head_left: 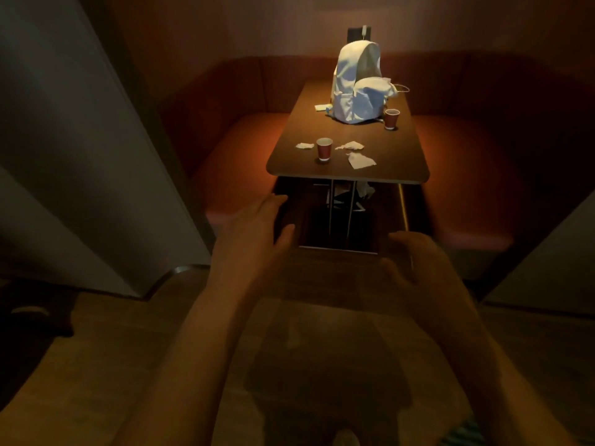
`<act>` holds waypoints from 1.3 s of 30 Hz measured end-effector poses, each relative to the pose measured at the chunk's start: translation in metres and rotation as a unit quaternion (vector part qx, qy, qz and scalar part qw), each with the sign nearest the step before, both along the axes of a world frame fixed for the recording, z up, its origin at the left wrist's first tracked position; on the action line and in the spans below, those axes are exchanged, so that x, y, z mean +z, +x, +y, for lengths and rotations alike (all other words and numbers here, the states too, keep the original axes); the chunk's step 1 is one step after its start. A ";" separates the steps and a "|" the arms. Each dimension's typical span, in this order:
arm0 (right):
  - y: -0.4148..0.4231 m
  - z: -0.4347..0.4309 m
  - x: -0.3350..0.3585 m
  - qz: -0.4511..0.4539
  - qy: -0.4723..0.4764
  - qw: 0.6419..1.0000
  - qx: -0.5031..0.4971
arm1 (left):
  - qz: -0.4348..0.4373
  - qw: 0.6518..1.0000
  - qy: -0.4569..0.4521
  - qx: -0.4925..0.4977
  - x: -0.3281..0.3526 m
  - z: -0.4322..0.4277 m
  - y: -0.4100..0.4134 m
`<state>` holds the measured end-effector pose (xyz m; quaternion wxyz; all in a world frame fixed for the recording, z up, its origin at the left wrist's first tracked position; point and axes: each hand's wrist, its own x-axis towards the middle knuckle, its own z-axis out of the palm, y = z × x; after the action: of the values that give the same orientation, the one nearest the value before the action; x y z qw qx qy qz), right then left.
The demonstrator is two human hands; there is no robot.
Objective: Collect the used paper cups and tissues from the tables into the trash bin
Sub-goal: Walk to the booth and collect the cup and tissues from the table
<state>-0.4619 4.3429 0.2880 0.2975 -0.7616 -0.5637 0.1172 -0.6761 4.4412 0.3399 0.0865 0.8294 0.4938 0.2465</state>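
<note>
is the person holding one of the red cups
No, the left hand and right hand are open and empty, short of the table, where the near red cup and far red cup stand.

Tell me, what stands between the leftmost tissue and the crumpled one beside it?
A red paper cup stands upright between the leftmost tissue and the crumpled tissue, in the head view.

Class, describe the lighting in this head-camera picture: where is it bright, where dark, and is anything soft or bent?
Head view: warm light pools on the table and white backpack; near cup and tissues read clearly; left hand and right hand lie in dim shadow, edges soft; the grey panel leans, likely wide-angle distortion.
</note>
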 end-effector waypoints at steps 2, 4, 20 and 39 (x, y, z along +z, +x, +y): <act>0.021 0.043 -0.003 0.009 0.011 1.000 -0.003 | -0.002 1.000 -0.004 -0.008 -0.006 0.038 0.026; 0.035 0.082 -0.010 0.012 0.004 1.000 0.004 | -0.006 1.000 -0.018 -0.004 -0.018 0.069 0.046; 0.131 0.394 -0.066 -0.022 -0.040 0.997 -0.056 | 0.012 0.994 -0.056 -0.091 -0.086 0.396 0.170; 0.299 0.671 -0.199 0.098 -0.255 0.956 -0.111 | 0.088 0.974 -0.179 -0.112 -0.189 0.678 0.327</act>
<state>-0.1633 5.0135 0.0889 0.1587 -0.8546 -0.3950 0.2975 -0.3491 5.1194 0.1507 0.2164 0.8689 0.4397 0.0692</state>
